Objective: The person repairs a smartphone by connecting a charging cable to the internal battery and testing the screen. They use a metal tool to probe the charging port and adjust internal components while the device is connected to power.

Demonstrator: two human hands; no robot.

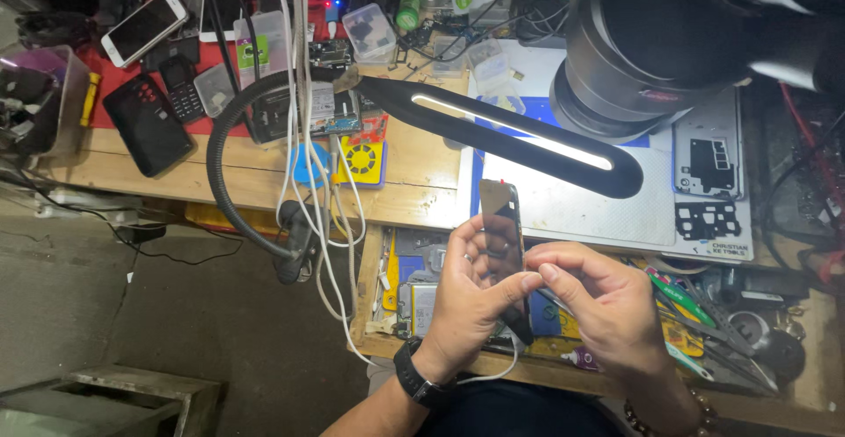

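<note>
Left hand (471, 292), black watch (421, 381) on the wrist, palm up and forearm coming in from bottom centre. Its grip is closed on a thin dark glossy phone screen panel (503, 226): fingers curl behind it, thumb lies across the front.

Panel long axis is near vertical in view. Top end points away from the body toward the lamp, tilted slightly left. Bottom end drops between the two hands. Glossy face is toward the camera.

Right hand (603, 301), bead bracelet at the wrist, comes in from bottom right. Thumb and forefinger are pinched together at the panel's right edge, touching the left thumb tip. Whether that pinch holds the panel or something small, cannot tell.

Under the grip: an open drawer (414, 301) of parts and flat pieces. Right of the grip: a tray of hand tools with a green-handled tool (678, 296).

Past the grip: wooden surface (414, 195) with a pale grey work mat (572, 204). Just above the panel top hangs a black oval LED lamp head (519, 133), lit, on a grey gooseneck (231, 164). A black microscope barrel (651, 41) sits up right. Far left: a white smartphone (143, 26) and a black phone case (148, 124).
</note>
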